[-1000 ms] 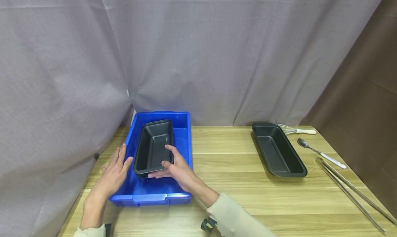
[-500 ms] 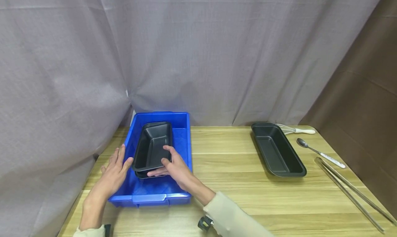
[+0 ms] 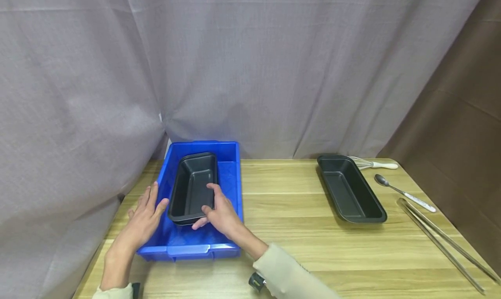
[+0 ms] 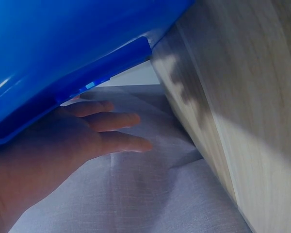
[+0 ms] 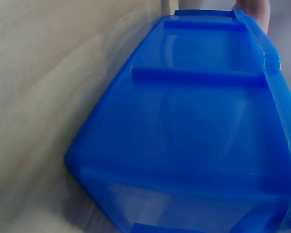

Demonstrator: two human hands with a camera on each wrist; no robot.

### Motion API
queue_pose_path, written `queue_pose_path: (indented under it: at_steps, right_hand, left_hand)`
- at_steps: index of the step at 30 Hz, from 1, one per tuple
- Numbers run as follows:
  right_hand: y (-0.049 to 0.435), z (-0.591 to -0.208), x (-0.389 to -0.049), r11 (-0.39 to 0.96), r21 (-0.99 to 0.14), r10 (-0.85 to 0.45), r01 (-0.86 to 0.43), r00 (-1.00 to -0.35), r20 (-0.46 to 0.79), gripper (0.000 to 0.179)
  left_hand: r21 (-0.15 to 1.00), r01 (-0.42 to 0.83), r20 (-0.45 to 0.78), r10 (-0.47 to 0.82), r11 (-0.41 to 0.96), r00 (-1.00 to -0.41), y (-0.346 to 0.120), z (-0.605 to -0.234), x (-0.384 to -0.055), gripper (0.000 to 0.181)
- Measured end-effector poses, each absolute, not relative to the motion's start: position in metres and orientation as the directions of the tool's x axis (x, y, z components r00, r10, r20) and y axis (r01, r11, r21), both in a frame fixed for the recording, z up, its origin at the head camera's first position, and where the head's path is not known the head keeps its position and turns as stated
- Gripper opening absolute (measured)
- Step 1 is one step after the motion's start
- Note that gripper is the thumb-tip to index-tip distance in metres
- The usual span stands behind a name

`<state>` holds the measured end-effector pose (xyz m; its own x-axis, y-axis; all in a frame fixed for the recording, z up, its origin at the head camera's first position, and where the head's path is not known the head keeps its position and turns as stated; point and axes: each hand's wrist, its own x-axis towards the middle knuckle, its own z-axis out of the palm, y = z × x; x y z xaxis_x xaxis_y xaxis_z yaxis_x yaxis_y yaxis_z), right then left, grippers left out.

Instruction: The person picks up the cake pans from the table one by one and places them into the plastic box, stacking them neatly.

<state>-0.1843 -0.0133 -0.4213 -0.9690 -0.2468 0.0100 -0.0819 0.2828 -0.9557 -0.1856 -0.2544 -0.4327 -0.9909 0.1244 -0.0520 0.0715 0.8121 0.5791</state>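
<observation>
A blue plastic bin (image 3: 189,250) stands on the table with a black loaf pan (image 3: 201,183) inside it, nested on at least one more pan whose edge shows just below its rim. My right hand (image 3: 225,214) is at the pan's near right corner, its digits spread: one over the right rim, the thumb at the near rim, others just outside the near end. In the head view my left hand (image 3: 142,218) lies along the bin's left wall, fingers straight. The left wrist view shows that hand (image 4: 82,131) against the bin's outside. In the right wrist view the bin wall (image 5: 184,131) hides the right hand.
Another black loaf pan (image 3: 350,190) rests on the right side of the wooden table (image 3: 282,233). Beyond it lie a whisk (image 3: 383,165), a spoon (image 3: 405,194) and long metal tongs (image 3: 442,242). A grey curtain (image 3: 250,72) hangs behind the table and at its left.
The upper loaf pan first shifted and uncovered the near edge of the lower one, then settled back over it. My right fingers have drawn out from between the pans. The left hand stays put.
</observation>
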Motion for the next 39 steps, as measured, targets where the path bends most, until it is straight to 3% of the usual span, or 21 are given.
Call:
queue_pose_path:
  at_steps: [6,9,15,24,30,35,39]
  right_hand:
    - [-0.012,-0.417,-0.185,0.468,-0.872,-0.234,-0.141,-0.972,0.031,0.075]
    - [-0.012,-0.417,-0.183,0.523,-0.845,-0.241,-0.114,-0.97,-0.018,0.078]
    - [-0.01,-0.416,-0.178,0.548,-0.835,-0.291,-0.053,-0.948,-0.131,0.076]
    - [-0.01,-0.416,-0.178,0.639,-0.76,-0.284,-0.117,-0.954,-0.092,0.077]
    - [-0.008,-0.412,-0.179,0.686,-0.715,-0.269,-0.136,-0.96,-0.076,0.077]
    - [0.019,-0.384,-0.18,0.706,-0.659,-0.296,-0.259,-0.953,0.058,0.064]
    - [0.061,-0.358,-0.182,0.604,-0.717,-0.36,-0.348,-0.922,0.144,0.043]
  left_hand:
    - [0.61,0.079,-0.041,0.132,0.789,-0.99,-0.255,-0.437,-0.187,0.081]
    - [0.635,0.092,-0.011,0.128,0.767,-0.992,-0.259,-0.448,-0.191,0.084]
    - [0.641,0.109,0.018,0.128,0.76,-0.992,-0.264,-0.463,-0.196,0.087]
    - [0.605,0.071,-0.057,0.132,0.793,-0.99,-0.249,-0.433,-0.185,0.08]
    - [0.614,0.081,-0.039,0.133,0.785,-0.99,-0.251,-0.438,-0.187,0.079]
    - [0.627,0.085,-0.036,0.138,0.774,-0.99,-0.255,-0.438,-0.187,0.081]
    - [0.614,0.073,-0.057,0.137,0.786,-0.989,-0.253,-0.432,-0.183,0.082]
